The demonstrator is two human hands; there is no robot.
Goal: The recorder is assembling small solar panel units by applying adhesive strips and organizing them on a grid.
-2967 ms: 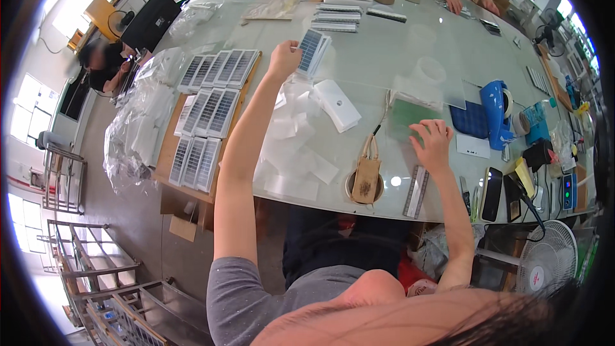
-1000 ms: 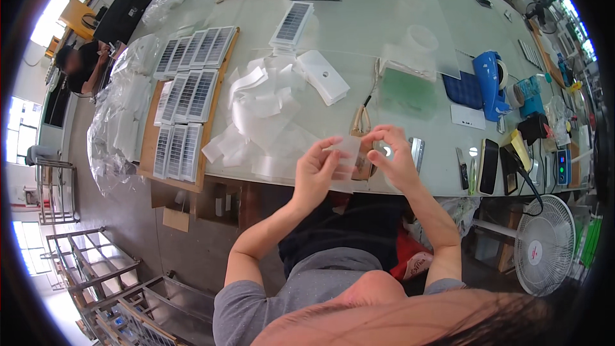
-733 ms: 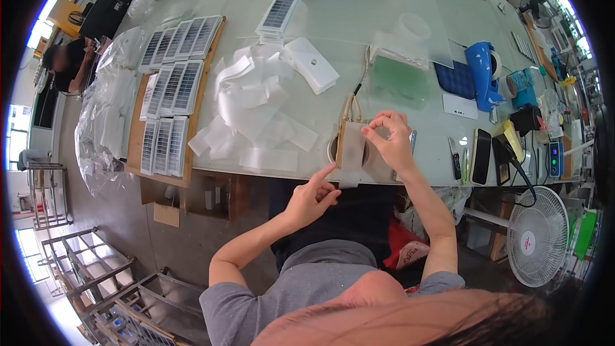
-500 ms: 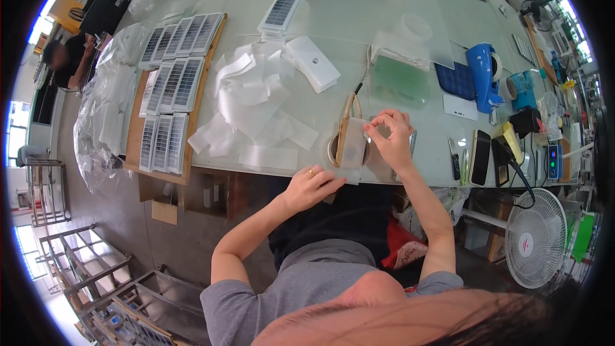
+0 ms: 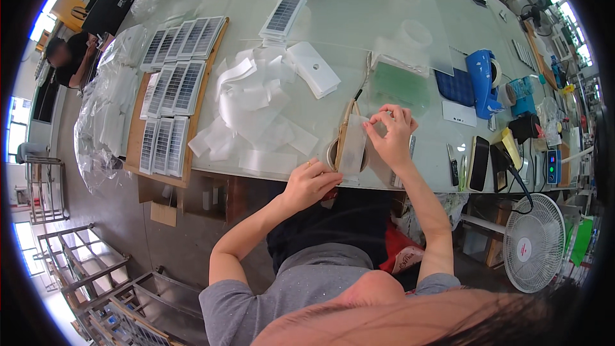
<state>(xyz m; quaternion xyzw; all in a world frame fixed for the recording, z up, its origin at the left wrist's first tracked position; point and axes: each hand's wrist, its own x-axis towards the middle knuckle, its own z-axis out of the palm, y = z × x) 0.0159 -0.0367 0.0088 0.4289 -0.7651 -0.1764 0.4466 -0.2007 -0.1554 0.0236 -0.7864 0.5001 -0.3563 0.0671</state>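
A translucent white strip (image 5: pixel 352 151) is stretched between my two hands near the table's front edge. My right hand (image 5: pixel 392 140) pinches its far corner between thumb and forefinger. At the near end, the closed fingers of my left hand (image 5: pixel 310 186) hold the strip's lower left corner. Under the strip is a round, ring-like object, mostly covered. Along the strip's left side runs a narrow wooden piece (image 5: pixel 341 138), with a dark-tipped cord (image 5: pixel 360 91) leading away from its top. To the left lies a loose pile of similar translucent strips (image 5: pixel 253 112).
Small solar panels (image 5: pixel 179 80) stand in rows on a wooden board at left. White cards (image 5: pixel 314 69) lie beyond the pile. A green sheet (image 5: pixel 400 83), a blue tape dispenser (image 5: pixel 482 80), a knife (image 5: pixel 453 165) and a phone (image 5: pixel 478 163) are at right. A fan (image 5: pixel 533 242) stands below.
My left hand has shifted slightly up and left, and the strip's near end has risen with it. My right hand stays pinched at the far corner. The whole view has shifted a little.
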